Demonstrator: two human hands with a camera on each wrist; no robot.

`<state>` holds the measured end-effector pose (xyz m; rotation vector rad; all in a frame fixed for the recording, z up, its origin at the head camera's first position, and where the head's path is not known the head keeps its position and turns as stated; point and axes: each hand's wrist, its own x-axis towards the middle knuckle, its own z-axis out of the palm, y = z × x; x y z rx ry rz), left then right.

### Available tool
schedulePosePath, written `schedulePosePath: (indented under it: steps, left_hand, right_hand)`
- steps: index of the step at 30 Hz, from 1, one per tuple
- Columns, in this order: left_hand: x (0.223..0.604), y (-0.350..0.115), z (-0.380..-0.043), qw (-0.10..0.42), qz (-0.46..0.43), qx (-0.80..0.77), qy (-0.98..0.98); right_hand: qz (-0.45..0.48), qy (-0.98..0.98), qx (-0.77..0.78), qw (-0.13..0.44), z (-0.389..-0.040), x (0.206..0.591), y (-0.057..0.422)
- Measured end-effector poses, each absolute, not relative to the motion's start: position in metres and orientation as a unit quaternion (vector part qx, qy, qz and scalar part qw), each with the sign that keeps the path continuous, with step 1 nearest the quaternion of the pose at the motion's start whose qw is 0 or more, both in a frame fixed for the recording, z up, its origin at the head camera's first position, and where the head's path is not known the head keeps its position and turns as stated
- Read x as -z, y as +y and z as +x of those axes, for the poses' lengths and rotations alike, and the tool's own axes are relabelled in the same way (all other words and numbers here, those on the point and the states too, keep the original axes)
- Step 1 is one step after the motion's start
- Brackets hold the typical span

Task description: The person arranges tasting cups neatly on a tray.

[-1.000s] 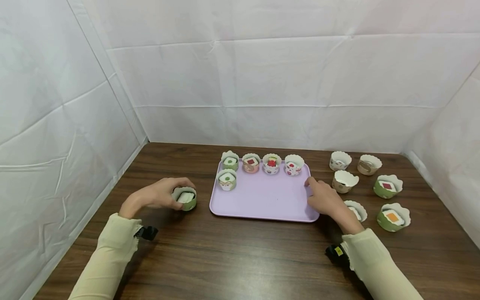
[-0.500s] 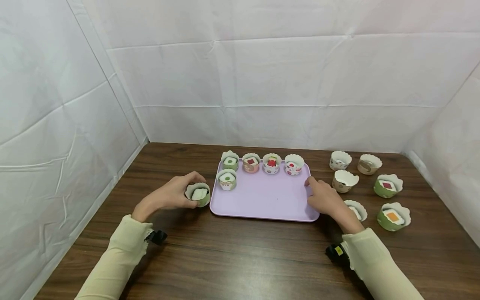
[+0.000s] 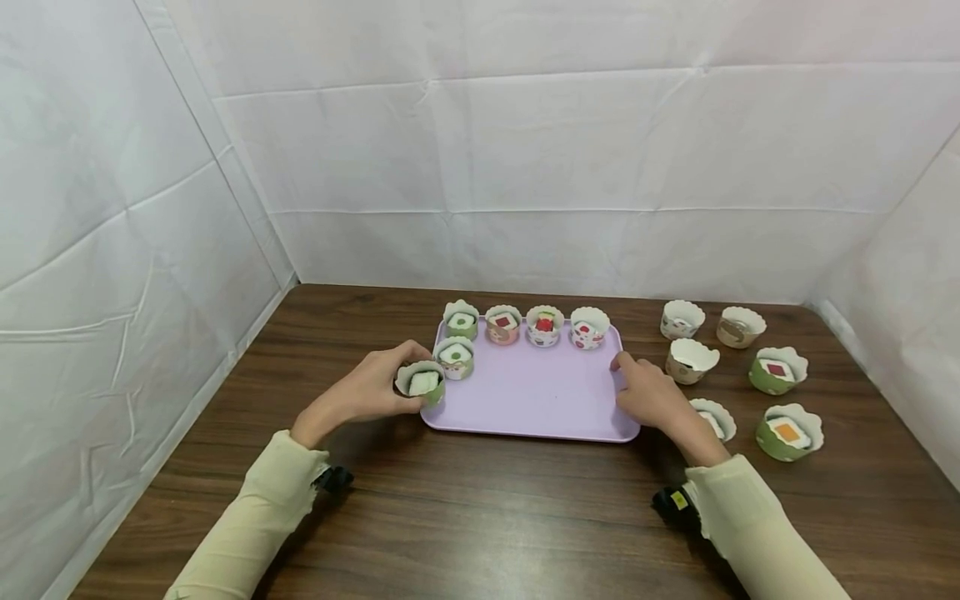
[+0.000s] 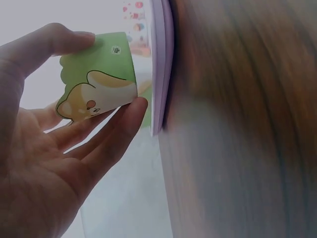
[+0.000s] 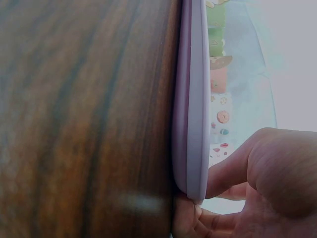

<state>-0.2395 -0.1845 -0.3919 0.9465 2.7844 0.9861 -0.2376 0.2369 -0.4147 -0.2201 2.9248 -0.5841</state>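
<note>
The left hand (image 3: 367,387) grips 1 green scalloped paper cup (image 4: 110,64), raised at the near left of a lilac rectangular plastic tray (image 3: 536,396); the right hand (image 3: 651,398) pinches the tray's right edge.

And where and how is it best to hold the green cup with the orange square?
Pinch the green cup by its outer wall, below the scalloped rim, perhaps from the near right: it stands upright, open-topped, with a red-square cup behind and a pale cup on its left.
</note>
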Motion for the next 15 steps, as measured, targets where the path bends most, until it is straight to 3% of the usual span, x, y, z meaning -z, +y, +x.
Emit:
schedulePosePath:
  steps: [15]
  left_hand:
    - [0.393, -0.144, -0.24, 0.032, 0.317, -0.326, 0.89]
  right_hand:
    - [-0.079, 0.976, 0.192, 0.072, -0.237, 0.414, 0.238]
